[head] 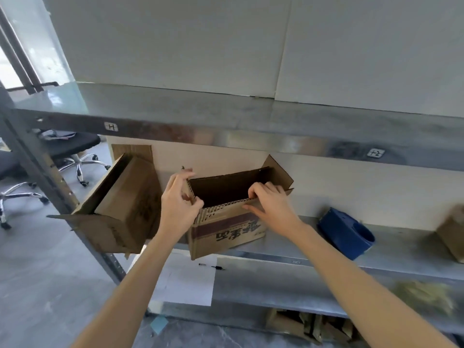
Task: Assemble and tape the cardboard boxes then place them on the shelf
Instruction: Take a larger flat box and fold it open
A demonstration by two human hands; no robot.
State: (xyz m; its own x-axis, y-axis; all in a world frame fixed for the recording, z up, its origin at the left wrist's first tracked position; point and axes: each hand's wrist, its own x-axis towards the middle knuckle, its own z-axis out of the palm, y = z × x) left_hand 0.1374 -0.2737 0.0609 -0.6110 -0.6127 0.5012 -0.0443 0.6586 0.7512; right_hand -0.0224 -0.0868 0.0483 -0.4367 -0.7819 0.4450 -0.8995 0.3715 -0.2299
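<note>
Between both hands (179, 197), open box (226, 219)

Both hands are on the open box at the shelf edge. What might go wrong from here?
The box overhangs the shelf front; if the left hand and right hand let go, it may tip off. The tilted box at the left end hangs over the floor; a nudge might drop it.

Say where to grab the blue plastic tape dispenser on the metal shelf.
Grip the blue plastic tape dispenser probably by its rounded hollow end, coming from the front right. That end points outward near the grey metal shelf edge; the open printed cardboard box stands to its left.
</note>
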